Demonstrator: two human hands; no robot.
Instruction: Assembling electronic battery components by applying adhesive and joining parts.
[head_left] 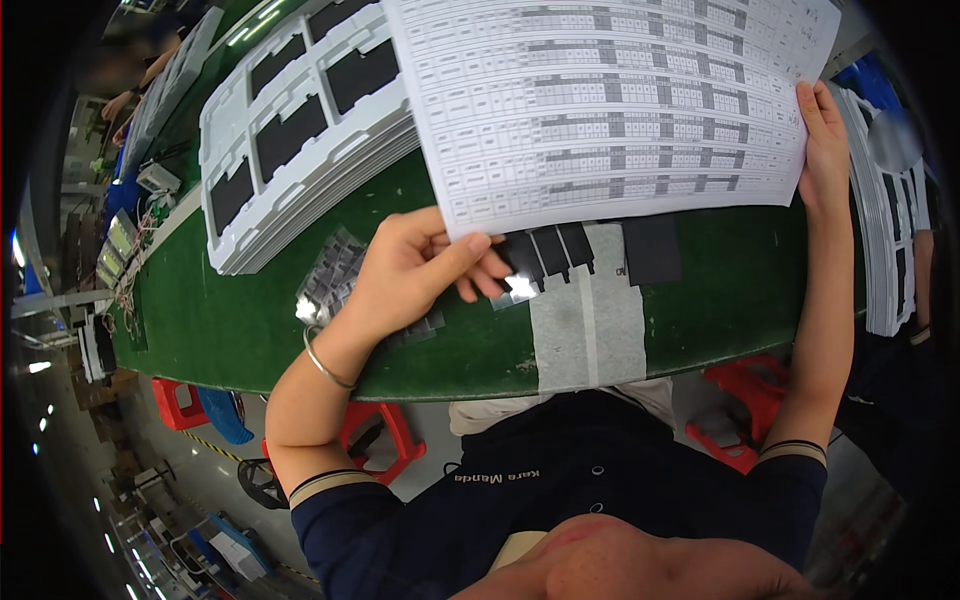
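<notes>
A large white paper sheet (620,110), printed with a table of grey and white cells, is held up between my hands. My left hand (425,265) pinches its lower left corner, thumb on top and fingers beneath. At the right edge, my right hand (822,140) grips the sheet with the thumb in front. Beneath the lower edge lie dark flat strips (550,252) in a row and a black square piece (652,252), partly covered by the sheet. Under them runs a pale strip of paper (590,340) on the green table.
At the left stands a stack of white trays (310,165) with black flat pieces in their recesses. Clear film with dark pieces (335,270) lies beside my left wrist. Another tray stack (882,220) stands at the right. Red stools (745,400) are below the green table (720,320).
</notes>
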